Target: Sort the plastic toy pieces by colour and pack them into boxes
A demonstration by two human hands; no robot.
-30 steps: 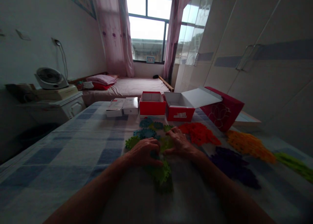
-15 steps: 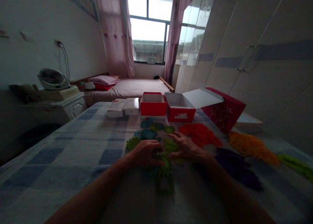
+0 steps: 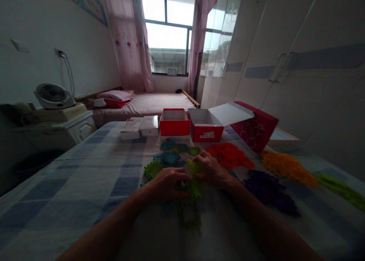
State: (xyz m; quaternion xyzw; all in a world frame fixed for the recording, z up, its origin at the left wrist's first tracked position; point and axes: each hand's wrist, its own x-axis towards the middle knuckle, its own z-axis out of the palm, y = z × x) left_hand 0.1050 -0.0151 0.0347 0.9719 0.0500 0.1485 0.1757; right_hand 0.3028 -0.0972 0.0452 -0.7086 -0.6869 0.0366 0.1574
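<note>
Both my hands meet over a cluster of toothed plastic pieces in the middle of the table. My right hand (image 3: 211, 169) is closed, its thumb and fingers pinching a yellow-green toothed piece (image 3: 194, 167). Close beside it, my left hand (image 3: 170, 182) has curled fingers at the edge of a green toothed piece (image 3: 195, 189); its exact hold is partly hidden. Nearer me lies a dark green square frame piece (image 3: 188, 214). Blue toothed pieces (image 3: 168, 158) and a round lime-green piece (image 3: 153, 169) lie beyond my left hand.
Piles of red pieces (image 3: 229, 155), purple pieces (image 3: 269, 190) and orange pieces (image 3: 288, 167) spread to the right. Behind the cluster stand an open red box (image 3: 175, 128), another red box (image 3: 207, 133) with its lid up, and white boxes (image 3: 149, 129). A checked cloth (image 3: 85, 177) covers the table.
My right hand has closed from spread fingers onto the yellow-green piece and lifted it slightly. My left fingers have curled in more. The whole view has shifted a little.
</note>
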